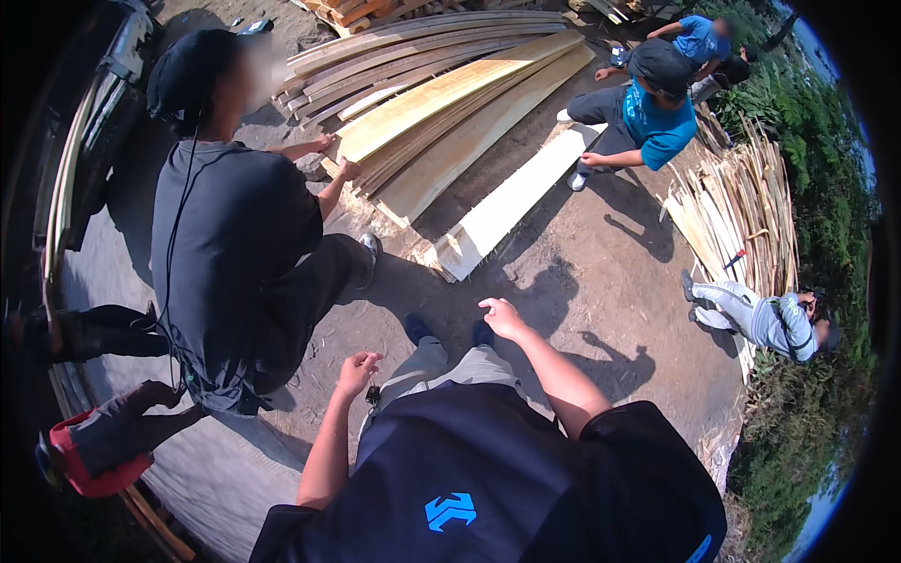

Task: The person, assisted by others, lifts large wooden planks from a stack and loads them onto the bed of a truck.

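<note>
Pale board (526, 199) slants over the dirt ground (605, 281), beside the plank stack (460, 94); far end at the hands of a co-worker (664, 127) in teal. Left hand (357, 375): loosely curled, nothing visible in it. Right hand (505, 319): half open, index finger extended, empty, near the board's closer end but not touching. Judged: fairly heavy, stiff with slight flex, splintery; best hold probably under both long edges at that end.
</note>
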Demonstrator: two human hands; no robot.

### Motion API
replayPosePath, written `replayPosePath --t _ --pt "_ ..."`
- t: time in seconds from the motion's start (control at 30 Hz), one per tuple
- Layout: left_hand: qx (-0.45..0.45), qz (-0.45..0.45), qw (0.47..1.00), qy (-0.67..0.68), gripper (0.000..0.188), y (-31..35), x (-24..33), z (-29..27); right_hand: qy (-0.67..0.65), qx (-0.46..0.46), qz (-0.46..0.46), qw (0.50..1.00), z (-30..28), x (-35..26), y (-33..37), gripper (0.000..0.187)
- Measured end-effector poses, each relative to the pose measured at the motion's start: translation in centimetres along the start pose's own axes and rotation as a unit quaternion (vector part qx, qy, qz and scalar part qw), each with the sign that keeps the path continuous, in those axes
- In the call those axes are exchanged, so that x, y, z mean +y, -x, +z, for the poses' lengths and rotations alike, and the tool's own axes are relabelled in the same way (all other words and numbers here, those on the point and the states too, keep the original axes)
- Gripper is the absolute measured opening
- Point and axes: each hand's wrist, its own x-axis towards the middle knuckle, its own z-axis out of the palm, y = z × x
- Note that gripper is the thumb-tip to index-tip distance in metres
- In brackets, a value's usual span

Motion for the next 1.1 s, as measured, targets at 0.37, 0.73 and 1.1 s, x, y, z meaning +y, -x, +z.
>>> replayPosePath --t 0.37,0.73,1.1 --pt "0.071 0.096 0.992 -0.03 0.017 0.9 -1.5 3.3 -0.112 0.066 0.273 0.953 -10.1 21.0 4.2 0.039" --pt "0.048 0.013 0.998 -0.023 0.036 1.6 1.7 7.9 -0.156 0.053 0.083 0.983 -6.7 17.4 0.6 0.038" --pt "0.035 -0.002 0.999 -0.015 0.021 1.8 1.6 10.5 -0.162 -0.003 0.218 0.962 -9.8 19.6 6.0 0.041"
